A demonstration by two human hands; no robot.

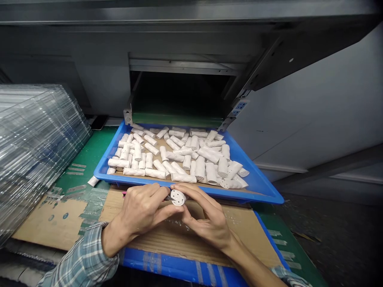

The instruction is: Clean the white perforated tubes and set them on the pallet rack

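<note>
My right hand (206,217) holds a short white cylinder (178,197) by its side, with the holed end facing me. My left hand (140,209) grips a thin tool with a pink handle (124,194), and its metal tip (169,198) reaches the cylinder's edge. Both hands hover over a sheet of corrugated cardboard (179,235), just in front of a blue tray (209,192). Several similar white cylinders (179,157) lie jumbled on the tray's tan liner. The tool's shaft is partly hidden by my fingers.
A tall stack of clear plastic sheets (36,147) rises at the left on a green mat (86,153). Behind the tray is a dark metal machine with a square opening (179,95). A blue tray edge (167,267) shows under the cardboard nearest me.
</note>
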